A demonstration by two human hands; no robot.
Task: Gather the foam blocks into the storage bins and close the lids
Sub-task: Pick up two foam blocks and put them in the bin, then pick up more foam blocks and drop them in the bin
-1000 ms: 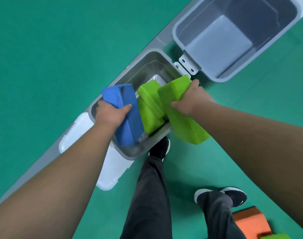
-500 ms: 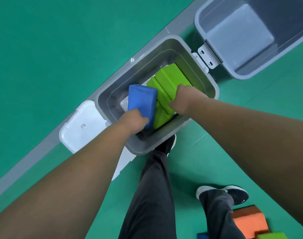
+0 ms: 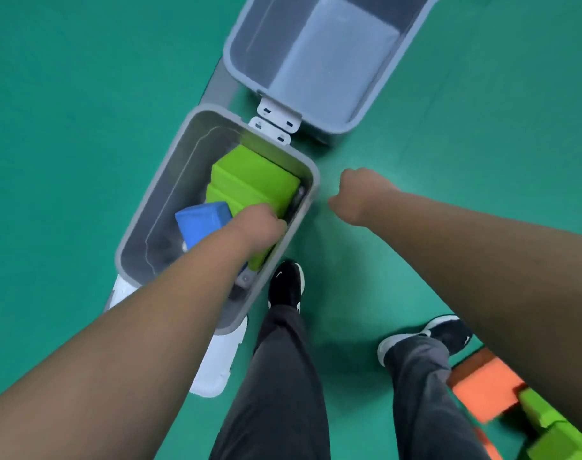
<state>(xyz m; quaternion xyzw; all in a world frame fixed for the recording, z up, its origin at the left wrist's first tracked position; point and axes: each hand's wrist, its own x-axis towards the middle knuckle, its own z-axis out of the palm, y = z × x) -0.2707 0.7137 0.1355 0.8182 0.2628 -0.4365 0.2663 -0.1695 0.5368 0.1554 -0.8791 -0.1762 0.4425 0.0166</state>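
Observation:
A grey storage bin (image 3: 163, 214) stands open on the green floor below me. Inside it, green foam blocks (image 3: 253, 177) are stacked against the right wall and a blue foam block (image 3: 200, 220) lies to their left. My left hand (image 3: 259, 224) reaches into the bin and rests over the near end of the green blocks, right beside the blue one; its fingers point down and are hidden. My right hand (image 3: 359, 194) hovers outside the bin's right rim, fingers loosely curled, holding nothing. A second grey bin (image 3: 249, 61) stands open and empty just beyond.
A white lid (image 3: 216, 363) lies on the floor under the near bin's front end. White latches (image 3: 278, 122) sit between the two bins. An orange foam block (image 3: 482, 386) and green foam blocks (image 3: 548, 423) lie at lower right by my feet (image 3: 286, 283).
My right hand has let go of the green block and drawn out of the bin to the right. My left hand has pushed deeper in, and the blue block now lies beside it.

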